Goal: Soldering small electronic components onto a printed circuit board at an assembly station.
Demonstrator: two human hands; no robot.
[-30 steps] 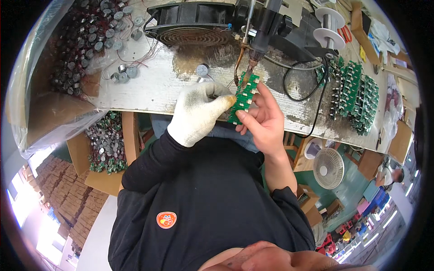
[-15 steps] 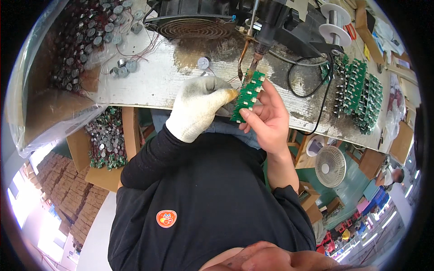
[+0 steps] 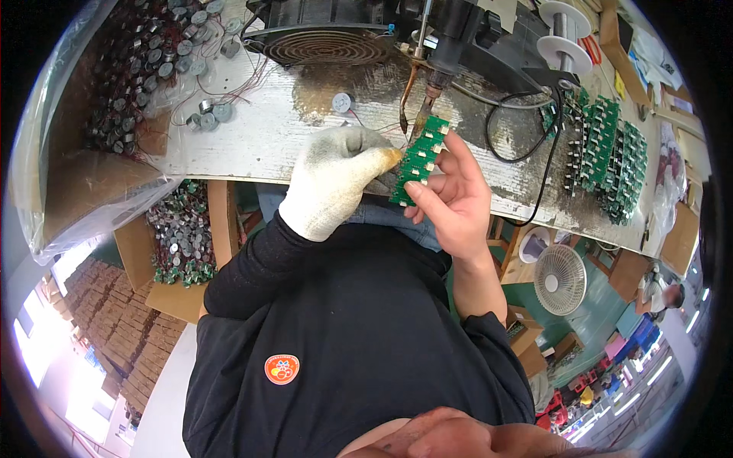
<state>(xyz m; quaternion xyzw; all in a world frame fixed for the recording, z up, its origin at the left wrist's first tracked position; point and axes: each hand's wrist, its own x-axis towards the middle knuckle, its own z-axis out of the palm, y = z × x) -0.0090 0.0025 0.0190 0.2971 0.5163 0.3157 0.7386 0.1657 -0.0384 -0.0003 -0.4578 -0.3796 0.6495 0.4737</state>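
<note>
My right hand [image 3: 456, 187], bare, grips a green circuit board strip [image 3: 421, 159] between thumb and fingers. Small white connectors line the strip, which is tilted with its far end beneath the soldering iron tip [image 3: 421, 122]. A thin bent metal tube [image 3: 405, 114] comes down beside the iron. On my left hand [image 3: 336, 172] is a whitish knitted glove, yellowed at the fingertips. Its thumb and forefinger pinch a thin wire at the strip's left edge; the pinch itself is mostly hidden. Just beyond this glove lies a small round motor [image 3: 343, 102], its lead running toward the fingers.
A plastic-lined box [image 3: 153, 164] of wired motors stands left, near a black fan [image 3: 324, 47]. Finished-looking board strips [image 3: 603, 153] are stacked right, past a black cable [image 3: 538, 191] and a solder spool [image 3: 565, 38]. Below left, an open carton [image 3: 179, 237] holds boards with motors.
The board strip and my right hand have shifted very slightly right and away from me. The small motor has turned and edged a little away. Both hands keep their hold.
</note>
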